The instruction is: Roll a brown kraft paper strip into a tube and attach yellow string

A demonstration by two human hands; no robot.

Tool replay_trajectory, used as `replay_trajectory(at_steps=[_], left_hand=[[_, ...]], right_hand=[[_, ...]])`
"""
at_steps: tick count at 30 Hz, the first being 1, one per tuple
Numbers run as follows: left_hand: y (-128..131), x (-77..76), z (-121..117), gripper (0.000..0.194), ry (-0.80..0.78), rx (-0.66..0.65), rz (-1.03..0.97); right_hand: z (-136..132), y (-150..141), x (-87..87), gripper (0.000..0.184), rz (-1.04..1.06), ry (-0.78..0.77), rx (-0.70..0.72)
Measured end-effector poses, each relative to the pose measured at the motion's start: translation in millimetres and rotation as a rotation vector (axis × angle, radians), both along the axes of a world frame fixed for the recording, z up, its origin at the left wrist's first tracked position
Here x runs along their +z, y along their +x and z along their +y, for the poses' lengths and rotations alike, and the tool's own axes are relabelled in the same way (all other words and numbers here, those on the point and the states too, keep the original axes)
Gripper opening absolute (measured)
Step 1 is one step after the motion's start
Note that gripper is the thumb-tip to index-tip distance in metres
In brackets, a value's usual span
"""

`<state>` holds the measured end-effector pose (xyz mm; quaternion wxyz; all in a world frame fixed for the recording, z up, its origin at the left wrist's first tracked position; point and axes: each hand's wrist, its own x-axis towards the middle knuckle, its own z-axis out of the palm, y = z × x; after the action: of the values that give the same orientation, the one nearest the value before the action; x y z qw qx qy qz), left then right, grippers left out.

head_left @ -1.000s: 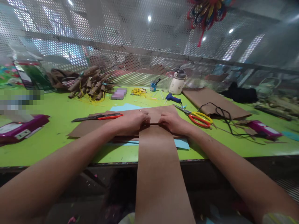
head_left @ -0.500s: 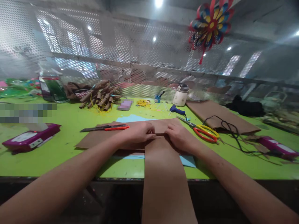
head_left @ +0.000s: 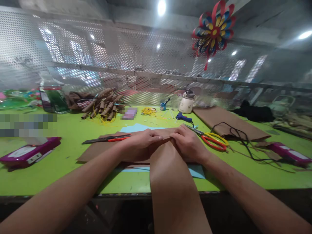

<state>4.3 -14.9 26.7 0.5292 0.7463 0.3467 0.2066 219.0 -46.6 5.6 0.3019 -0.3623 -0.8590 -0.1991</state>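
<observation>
A long strip of brown paper (head_left: 174,185) runs from between my hands down over the table's front edge. Its far end is pinched at the left by my left hand (head_left: 143,143), thumb and fingers closed on it. My right hand (head_left: 187,141) grips the same end from the right, fingers curled. The strip bulges up just in front of the hands. Beneath lie more brown paper sheets (head_left: 92,152) and light blue paper (head_left: 197,171). A red and black utility knife (head_left: 107,139) rests on the brown sheets, left of my left hand. Scissors (head_left: 212,140) with red and yellow handles lie right of my right hand.
On the green table (head_left: 60,178) are a blue glue gun (head_left: 183,117), a white jar (head_left: 186,103), rolled brown paper tubes (head_left: 104,105) and a folded brown sheet (head_left: 229,122). Purple power strips (head_left: 29,151) flank the work. A black cord (head_left: 246,146) loops at the right.
Both hands have lifted and turned the strip's far end slightly, and the strip now bulges and slants. The fingers have shifted their hold. The whole view has tilted a little.
</observation>
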Motion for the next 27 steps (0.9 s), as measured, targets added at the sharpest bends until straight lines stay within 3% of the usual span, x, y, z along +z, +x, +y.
replay_trajectory(at_steps=[3,6,10,13,14,18,22,27], left_hand=[[0,-5.2,-4,0.031,-0.219,-0.026,-0.164],[-1,-5.6,-7,0.03,-0.311,-0.036,-0.229],[0,0.8,-6,0.029,-0.218,-0.011,-0.125],[2,4.1,-5,0.029,-0.124,-0.011,-0.077],[2,4.0,-5,0.029,-0.098,-0.014,-0.068],[3,0.1,-8,0.036,-0.023,-0.017,-0.016],[2,-0.1,-8,0.04,0.056,-0.036,0.065],[2,8.0,-8,0.036,0.2,-0.068,0.163]], right_hand=[[3,-2,-1.4,0.021,0.123,-0.078,0.056],[6,-1,-0.8,0.019,0.352,-0.276,0.097],[10,3,4.6,0.041,0.681,-0.745,0.152],[12,5,7.8,0.026,0.82,-0.952,0.125],[13,5,7.9,0.023,0.816,-0.983,0.095],[12,6,4.5,0.045,0.681,-1.092,0.08],[12,7,-0.1,0.038,0.762,-1.176,0.14],[10,6,0.3,0.032,0.796,-1.099,0.07]])
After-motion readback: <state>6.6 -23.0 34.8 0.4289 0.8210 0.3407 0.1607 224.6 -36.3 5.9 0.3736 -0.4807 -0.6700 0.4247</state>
